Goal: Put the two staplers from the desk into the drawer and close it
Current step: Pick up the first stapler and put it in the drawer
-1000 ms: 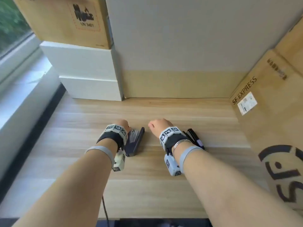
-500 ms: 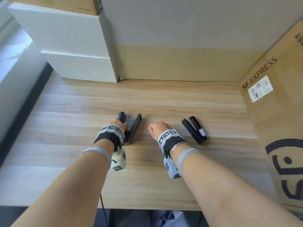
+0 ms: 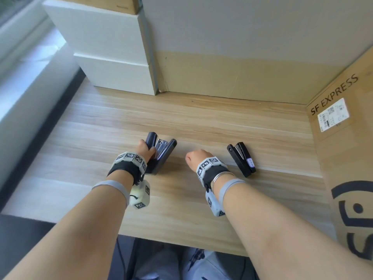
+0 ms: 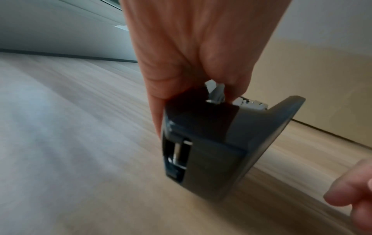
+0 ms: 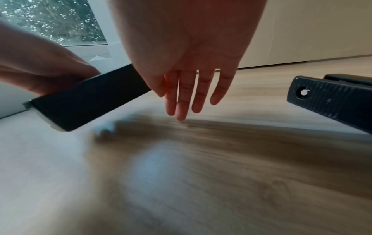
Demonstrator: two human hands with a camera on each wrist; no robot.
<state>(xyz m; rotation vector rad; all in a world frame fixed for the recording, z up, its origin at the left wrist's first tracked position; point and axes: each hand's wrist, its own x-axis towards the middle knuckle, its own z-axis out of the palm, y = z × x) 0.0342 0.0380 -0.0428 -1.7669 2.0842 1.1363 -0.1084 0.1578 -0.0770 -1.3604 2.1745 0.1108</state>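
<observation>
While gripped by left hand: stapler

You face a pale wood-grain surface backed by a white wall with a tan lower band. White stacked boxes fill your far-left corner, and a cardboard carton marked SF EXPRESS stands right. Daylight enters from a window on your left, with what seems to be foliage outside.

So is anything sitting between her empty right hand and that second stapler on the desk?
Nothing visible. The right hand, open, hangs over bare desk; the small stapler lies just to its right. The left hand holds the other stapler.
</observation>
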